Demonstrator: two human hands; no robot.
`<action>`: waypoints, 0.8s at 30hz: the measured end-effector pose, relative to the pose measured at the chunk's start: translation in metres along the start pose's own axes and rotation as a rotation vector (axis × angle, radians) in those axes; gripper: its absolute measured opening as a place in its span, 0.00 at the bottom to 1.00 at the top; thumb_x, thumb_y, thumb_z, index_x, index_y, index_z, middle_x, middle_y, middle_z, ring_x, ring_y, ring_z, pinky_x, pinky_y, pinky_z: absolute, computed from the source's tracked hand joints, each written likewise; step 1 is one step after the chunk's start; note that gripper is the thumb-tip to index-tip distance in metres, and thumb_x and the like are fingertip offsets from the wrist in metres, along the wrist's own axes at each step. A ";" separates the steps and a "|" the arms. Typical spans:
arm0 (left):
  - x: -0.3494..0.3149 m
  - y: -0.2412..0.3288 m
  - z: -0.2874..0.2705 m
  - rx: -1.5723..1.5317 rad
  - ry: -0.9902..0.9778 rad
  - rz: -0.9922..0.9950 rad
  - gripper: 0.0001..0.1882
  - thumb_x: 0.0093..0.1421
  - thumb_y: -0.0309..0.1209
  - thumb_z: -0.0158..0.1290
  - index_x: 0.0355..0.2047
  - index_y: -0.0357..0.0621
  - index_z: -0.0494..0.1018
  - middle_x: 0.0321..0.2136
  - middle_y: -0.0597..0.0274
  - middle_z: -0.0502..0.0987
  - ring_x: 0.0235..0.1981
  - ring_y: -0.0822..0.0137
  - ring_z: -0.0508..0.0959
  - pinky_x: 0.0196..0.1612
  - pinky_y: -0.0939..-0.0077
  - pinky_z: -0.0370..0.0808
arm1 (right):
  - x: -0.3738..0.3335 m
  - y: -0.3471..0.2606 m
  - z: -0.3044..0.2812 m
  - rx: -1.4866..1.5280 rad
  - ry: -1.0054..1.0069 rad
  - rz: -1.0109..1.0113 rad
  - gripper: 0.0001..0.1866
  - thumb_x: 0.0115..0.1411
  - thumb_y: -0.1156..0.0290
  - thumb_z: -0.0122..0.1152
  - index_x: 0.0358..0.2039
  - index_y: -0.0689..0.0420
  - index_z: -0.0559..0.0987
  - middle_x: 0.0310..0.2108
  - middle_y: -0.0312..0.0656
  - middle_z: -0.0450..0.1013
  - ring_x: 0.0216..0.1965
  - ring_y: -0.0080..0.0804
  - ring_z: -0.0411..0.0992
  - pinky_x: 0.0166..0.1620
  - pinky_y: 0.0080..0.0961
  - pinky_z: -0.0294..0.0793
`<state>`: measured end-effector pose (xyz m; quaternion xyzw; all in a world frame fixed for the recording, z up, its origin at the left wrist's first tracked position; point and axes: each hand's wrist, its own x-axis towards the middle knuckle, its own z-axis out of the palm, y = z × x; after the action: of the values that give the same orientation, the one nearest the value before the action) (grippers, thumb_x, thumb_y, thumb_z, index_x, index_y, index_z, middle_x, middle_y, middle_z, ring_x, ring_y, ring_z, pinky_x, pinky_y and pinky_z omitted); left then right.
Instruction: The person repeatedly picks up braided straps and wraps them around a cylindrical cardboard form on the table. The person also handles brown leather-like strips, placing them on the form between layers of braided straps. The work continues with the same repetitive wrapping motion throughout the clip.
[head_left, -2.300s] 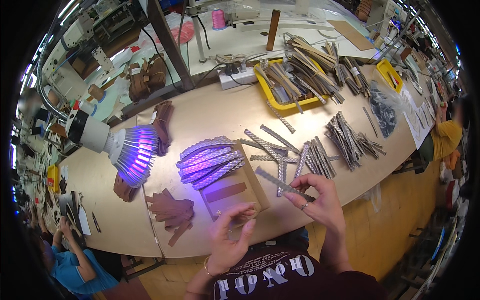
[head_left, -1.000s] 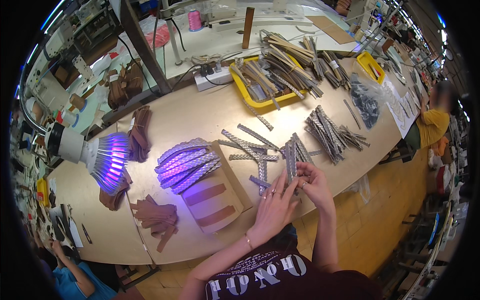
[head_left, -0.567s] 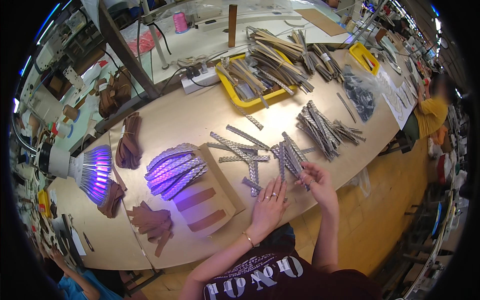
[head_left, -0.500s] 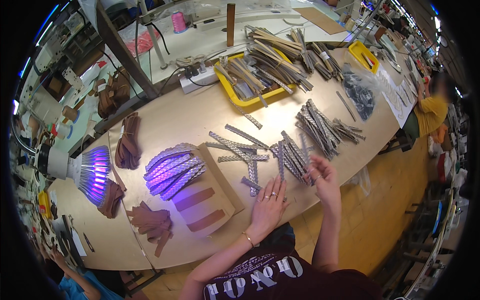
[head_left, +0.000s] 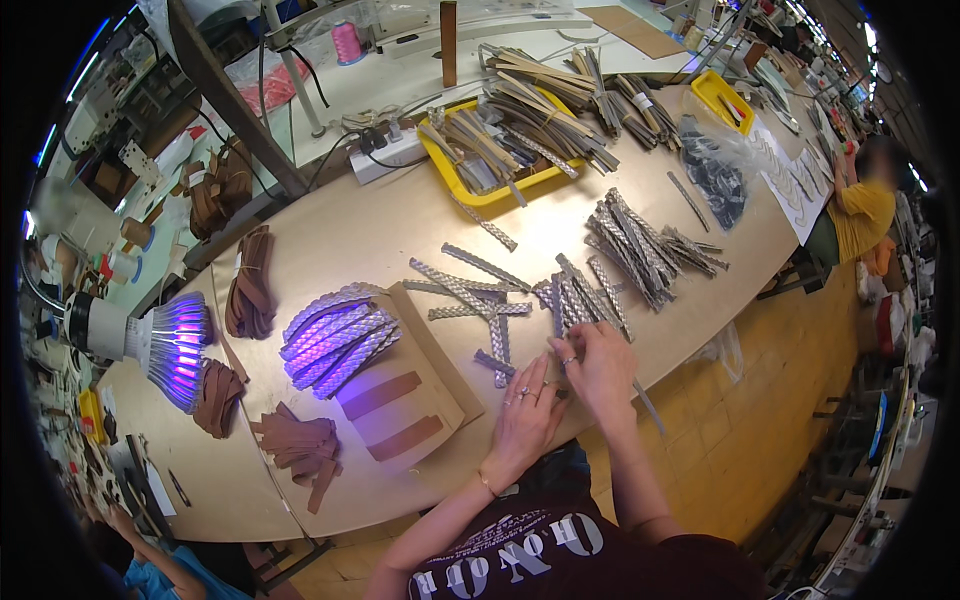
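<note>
1. Braided strips point(head_left: 576, 288) sit bunched right of centre, at the fingertips of the right hand point(head_left: 604, 374) (bent over them; can't tell if it's pinching one). Left hand point(head_left: 522, 418) lies palm-down just beside it, fingers stretched out.
2. Looks partway, I'd say: this bunch and a bigger far-right pile point(head_left: 628, 246) are gathered, but loose strips point(head_left: 490, 313) lie crisscrossed to the left.
3. Those crowd the bunch a bit; cardboard point(head_left: 445, 362) and a purple-lit lamp point(head_left: 180, 350) sit well off left.

pink thread spool point(head_left: 347, 44) stands upright | white power strip point(head_left: 392, 156) holds black plugs | small yellow tray point(head_left: 708, 92) lies right | yellow-shirted co-worker point(head_left: 866, 212) beyond
</note>
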<state>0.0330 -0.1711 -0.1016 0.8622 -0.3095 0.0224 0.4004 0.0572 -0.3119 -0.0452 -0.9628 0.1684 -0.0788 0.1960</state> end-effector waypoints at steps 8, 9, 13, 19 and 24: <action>0.007 0.006 -0.013 -0.127 0.041 -0.066 0.21 0.59 0.28 0.58 0.52 0.36 0.69 0.57 0.41 0.69 0.56 0.45 0.71 0.62 0.54 0.63 | 0.005 0.013 -0.001 0.274 -0.106 0.063 0.11 0.53 0.65 0.69 0.30 0.59 0.80 0.32 0.43 0.72 0.34 0.39 0.72 0.39 0.36 0.70; 0.011 0.008 -0.016 -0.166 0.066 -0.093 0.23 0.60 0.28 0.57 0.54 0.35 0.68 0.56 0.40 0.70 0.55 0.45 0.72 0.62 0.55 0.65 | 0.008 0.018 -0.006 0.455 -0.199 0.129 0.11 0.52 0.66 0.70 0.30 0.59 0.80 0.33 0.44 0.71 0.34 0.39 0.72 0.40 0.35 0.70; 0.036 0.009 -0.018 -0.539 0.147 -0.339 0.30 0.63 0.27 0.55 0.62 0.34 0.57 0.50 0.39 0.74 0.47 0.52 0.79 0.52 0.64 0.73 | 0.006 0.027 -0.020 0.568 -0.364 0.087 0.12 0.50 0.69 0.71 0.30 0.61 0.79 0.34 0.43 0.71 0.39 0.38 0.72 0.44 0.34 0.70; 0.073 -0.011 -0.007 -0.845 0.083 -0.561 0.31 0.62 0.23 0.55 0.63 0.35 0.55 0.36 0.52 0.79 0.35 0.69 0.80 0.39 0.76 0.77 | 0.005 0.029 -0.016 0.293 -0.322 -0.070 0.19 0.51 0.57 0.72 0.38 0.55 0.81 0.41 0.37 0.73 0.48 0.39 0.68 0.53 0.37 0.61; 0.058 0.005 -0.027 -0.879 0.148 -0.496 0.29 0.59 0.22 0.57 0.59 0.36 0.59 0.31 0.56 0.79 0.31 0.71 0.80 0.34 0.80 0.76 | 0.012 0.032 -0.019 0.344 -0.376 -0.093 0.33 0.45 0.47 0.75 0.46 0.55 0.79 0.42 0.40 0.72 0.48 0.38 0.68 0.52 0.36 0.63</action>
<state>0.0825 -0.1844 -0.0630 0.6560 -0.0467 -0.1445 0.7393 0.0545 -0.3503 -0.0393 -0.9198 0.0686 0.0650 0.3808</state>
